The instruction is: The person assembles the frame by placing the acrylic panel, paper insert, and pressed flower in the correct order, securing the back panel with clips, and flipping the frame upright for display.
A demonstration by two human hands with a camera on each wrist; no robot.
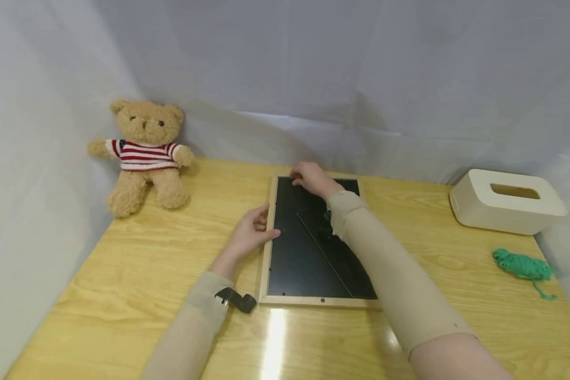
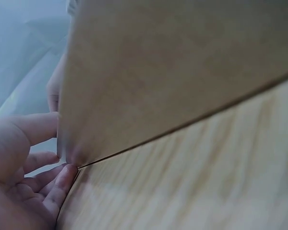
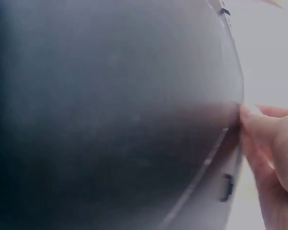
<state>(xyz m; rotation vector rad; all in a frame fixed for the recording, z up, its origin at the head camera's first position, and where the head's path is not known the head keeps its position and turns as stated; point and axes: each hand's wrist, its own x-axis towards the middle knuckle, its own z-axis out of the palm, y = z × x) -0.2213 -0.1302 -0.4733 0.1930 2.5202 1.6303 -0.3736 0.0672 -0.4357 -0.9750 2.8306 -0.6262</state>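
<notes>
A picture frame (image 1: 263,279) with a pale wooden border lies on the table, its black back (image 1: 294,258) facing up. A thin slanting line crosses that back. My left hand (image 1: 250,232) grips the frame's left side, thumb over the border and fingers at its outer edge. In the left wrist view, the left fingertips (image 2: 67,175) touch the bottom of the wooden side. At the far edge my right hand (image 1: 313,178) holds the border between thumb and fingers. The right wrist view has the right thumb (image 3: 261,127) against the edge, near a small dark tab (image 3: 227,188).
A teddy bear (image 1: 144,158) in a striped sweater sits at the back left. To the right stand a cream tissue box (image 1: 494,208) and a bundle of green cord (image 1: 522,265). White cloth (image 1: 313,63) hangs behind the wooden table (image 1: 123,295).
</notes>
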